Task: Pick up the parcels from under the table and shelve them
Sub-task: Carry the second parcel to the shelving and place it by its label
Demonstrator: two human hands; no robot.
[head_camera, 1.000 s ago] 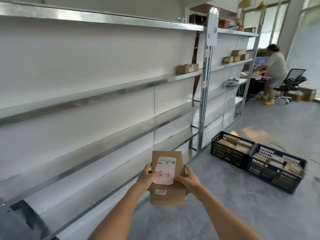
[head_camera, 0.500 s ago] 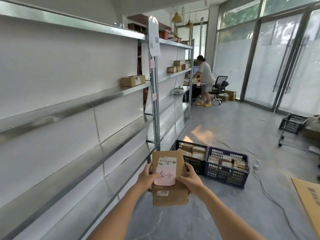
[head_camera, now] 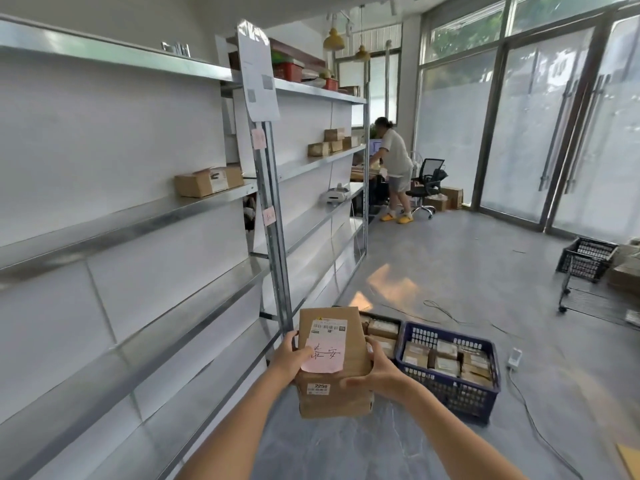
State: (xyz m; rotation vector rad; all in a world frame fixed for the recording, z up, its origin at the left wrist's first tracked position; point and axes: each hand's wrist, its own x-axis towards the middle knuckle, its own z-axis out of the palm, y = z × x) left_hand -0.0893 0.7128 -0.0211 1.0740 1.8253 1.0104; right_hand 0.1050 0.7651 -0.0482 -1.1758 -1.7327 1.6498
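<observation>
I hold a brown cardboard parcel [head_camera: 349,351] upright in front of me with both hands. It carries a white barcode label and a pink note with handwriting. My left hand [head_camera: 291,358] grips its left edge, thumb on the pink note. My right hand [head_camera: 375,372] wraps its right side and lower front. The metal shelving [head_camera: 145,216] runs along my left; one parcel [head_camera: 207,181] lies on its middle shelf, and several more parcels [head_camera: 332,142] sit on the farther unit.
Two dark plastic crates [head_camera: 450,372] full of parcels stand on the floor just ahead. A person [head_camera: 394,168] works at a desk by an office chair at the far end. Cables cross the floor; a wire cart [head_camera: 585,268] stands at the right by glass doors.
My view has swung right, away from the shelves toward the room and glass doors. The parcel stays in both hands, held slightly higher and closer to the crates.
</observation>
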